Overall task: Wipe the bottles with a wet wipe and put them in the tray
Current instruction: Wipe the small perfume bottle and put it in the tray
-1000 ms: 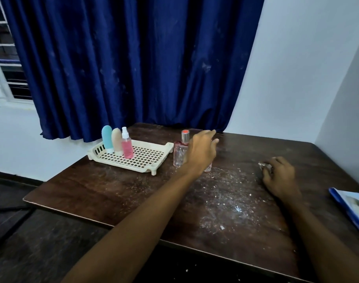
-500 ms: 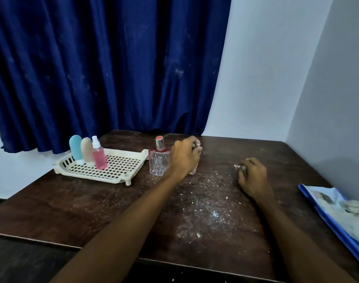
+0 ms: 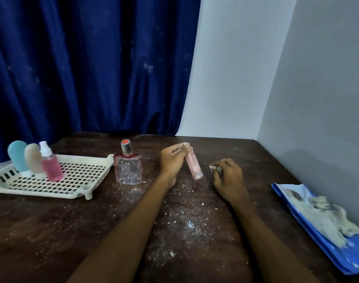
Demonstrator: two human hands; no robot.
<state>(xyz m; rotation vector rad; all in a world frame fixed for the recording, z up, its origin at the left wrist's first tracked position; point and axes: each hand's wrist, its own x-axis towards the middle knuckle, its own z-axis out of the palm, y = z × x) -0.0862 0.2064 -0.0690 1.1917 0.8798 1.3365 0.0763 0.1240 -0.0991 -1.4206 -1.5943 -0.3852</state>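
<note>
The table [image 3: 52,231] carries a tray [image 3: 41,192] at the left, with three bottles [image 3: 50,162] upright in its far corner. The left hand [image 3: 172,160] pinches the top of a tilted pink bottle [image 3: 193,166], right of a square bottle [image 3: 128,170]. The right hand [image 3: 228,180] curls round a wipe [image 3: 215,168].

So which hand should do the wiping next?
The right hand: it grips the wet wipe, close beside the slim pink bottle that the left hand holds tilted by its top.
</note>
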